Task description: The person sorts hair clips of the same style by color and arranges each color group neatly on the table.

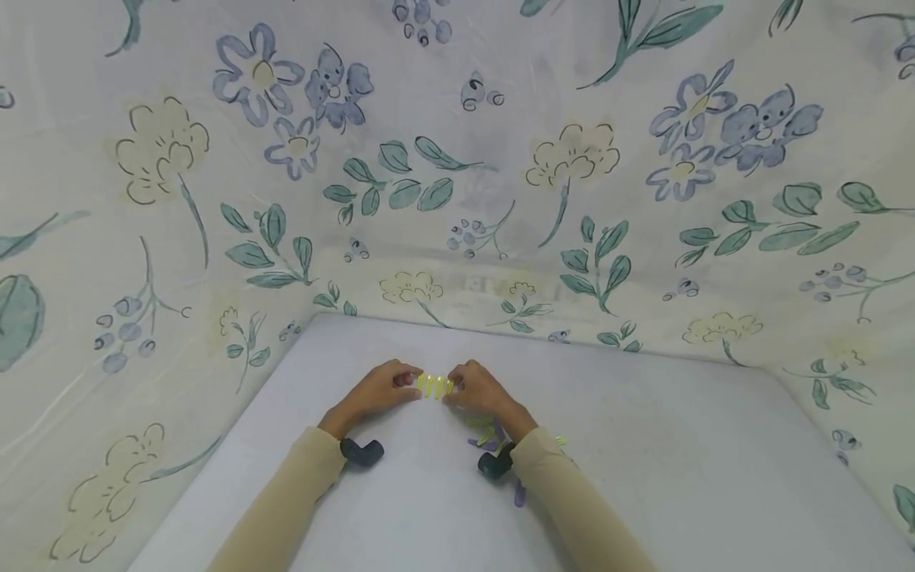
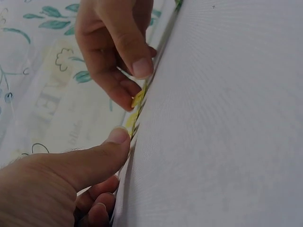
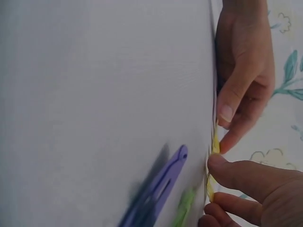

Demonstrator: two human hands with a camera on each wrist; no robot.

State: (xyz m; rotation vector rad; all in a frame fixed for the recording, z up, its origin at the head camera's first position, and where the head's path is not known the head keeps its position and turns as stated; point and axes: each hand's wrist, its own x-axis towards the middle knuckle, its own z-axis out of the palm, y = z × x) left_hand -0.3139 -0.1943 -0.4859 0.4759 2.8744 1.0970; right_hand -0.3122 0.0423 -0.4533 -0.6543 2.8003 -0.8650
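Okay, yellow clips (image 1: 434, 386): side-by-side row on the white table (image 1: 679, 461), far part, between both hands.
Left hand (image 1: 379, 387): thumb and fingertip look clamped on the row's left-end clip, near and far tips.
Right hand (image 1: 484, 389): same hold, right-end clip.
Loose purple and green clips (image 1: 488, 435): near side of right hand, around the black wrist mount (image 1: 493, 466).
Row risk: uneven squeeze could skew a clip.
Pile risk: dragging the mount could scatter it.

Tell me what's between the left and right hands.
A row of yellow clips, side by side on the white table, between left hand and right hand; clearest in the head view.
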